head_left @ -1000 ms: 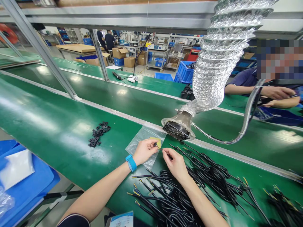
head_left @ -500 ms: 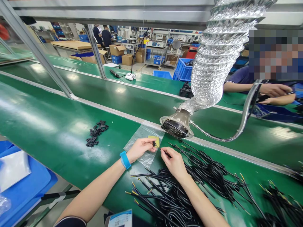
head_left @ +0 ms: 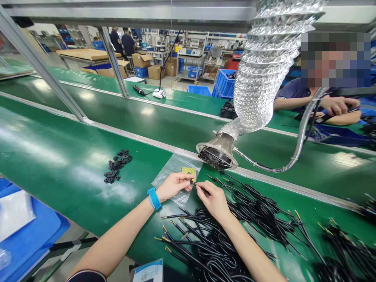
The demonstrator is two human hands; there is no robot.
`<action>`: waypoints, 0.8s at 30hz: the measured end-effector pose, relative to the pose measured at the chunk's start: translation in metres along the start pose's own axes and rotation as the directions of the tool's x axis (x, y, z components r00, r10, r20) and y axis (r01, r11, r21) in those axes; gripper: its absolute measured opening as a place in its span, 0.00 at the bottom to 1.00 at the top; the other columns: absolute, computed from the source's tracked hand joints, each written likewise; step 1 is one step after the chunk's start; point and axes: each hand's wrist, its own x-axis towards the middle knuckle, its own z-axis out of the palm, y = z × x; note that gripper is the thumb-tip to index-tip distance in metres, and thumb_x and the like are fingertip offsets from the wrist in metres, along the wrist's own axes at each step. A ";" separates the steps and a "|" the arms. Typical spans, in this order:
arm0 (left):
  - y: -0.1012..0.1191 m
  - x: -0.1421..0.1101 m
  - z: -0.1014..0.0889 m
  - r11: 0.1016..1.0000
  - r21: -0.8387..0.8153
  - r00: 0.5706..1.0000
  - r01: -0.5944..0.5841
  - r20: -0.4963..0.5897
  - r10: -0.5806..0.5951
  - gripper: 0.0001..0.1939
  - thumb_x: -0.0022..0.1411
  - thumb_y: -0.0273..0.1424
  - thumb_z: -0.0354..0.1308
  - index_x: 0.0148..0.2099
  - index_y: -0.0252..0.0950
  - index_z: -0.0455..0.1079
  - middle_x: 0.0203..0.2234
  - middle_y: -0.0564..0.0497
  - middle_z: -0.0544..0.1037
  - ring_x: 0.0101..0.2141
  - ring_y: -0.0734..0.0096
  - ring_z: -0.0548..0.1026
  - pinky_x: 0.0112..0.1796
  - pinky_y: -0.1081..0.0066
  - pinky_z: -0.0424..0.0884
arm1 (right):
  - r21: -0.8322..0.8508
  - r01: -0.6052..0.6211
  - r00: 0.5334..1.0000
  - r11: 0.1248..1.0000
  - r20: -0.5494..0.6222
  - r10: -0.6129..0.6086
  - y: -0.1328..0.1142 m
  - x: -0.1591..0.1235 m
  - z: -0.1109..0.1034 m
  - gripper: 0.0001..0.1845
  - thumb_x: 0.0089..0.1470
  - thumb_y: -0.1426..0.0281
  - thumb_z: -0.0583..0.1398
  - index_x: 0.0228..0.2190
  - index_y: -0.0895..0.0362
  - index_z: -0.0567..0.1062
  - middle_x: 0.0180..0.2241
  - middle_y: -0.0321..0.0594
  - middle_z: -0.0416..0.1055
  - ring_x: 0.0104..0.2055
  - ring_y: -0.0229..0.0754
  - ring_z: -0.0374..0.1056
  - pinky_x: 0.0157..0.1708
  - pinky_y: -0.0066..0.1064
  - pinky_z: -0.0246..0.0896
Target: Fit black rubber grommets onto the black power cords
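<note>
My left hand [head_left: 174,186], with a blue wristband [head_left: 154,198], pinches a small black plastic part [head_left: 191,181] between thumb and forefinger. My right hand [head_left: 214,198] is closed on a black cable [head_left: 202,189], its tip pointing at the small part; whether the tip sits inside cannot be made out. Just behind the fingers lies a yellow square pad [head_left: 188,171] on a clear plastic bag [head_left: 167,171]. Beneath my right forearm spreads a heap of black cables [head_left: 205,239] with stripped coloured ends. Several loose black parts [head_left: 117,166] lie to the left.
A fume duct nozzle [head_left: 217,152] on a silver flexible hose [head_left: 255,78] hangs just beyond my hands. More cable bundles [head_left: 267,215] lie to the right. A metal rail [head_left: 141,141] edges the green bench. Across it a co-worker's hand [head_left: 337,105] handles something dark.
My right hand has come slightly closer to the left, bringing the cable tip up to the small black part. The whole view has shifted a little.
</note>
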 end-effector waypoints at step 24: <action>-0.008 -0.013 0.019 0.408 0.810 0.860 -0.421 0.214 0.463 0.28 0.65 0.23 0.46 0.67 0.37 0.52 0.42 0.44 0.78 0.41 0.63 0.77 0.43 0.62 0.74 | 0.056 -0.084 0.991 0.995 0.107 0.077 -0.001 0.000 0.004 0.19 0.65 0.67 0.50 0.26 0.56 0.74 0.23 0.40 0.71 0.28 0.41 0.68 0.31 0.31 0.63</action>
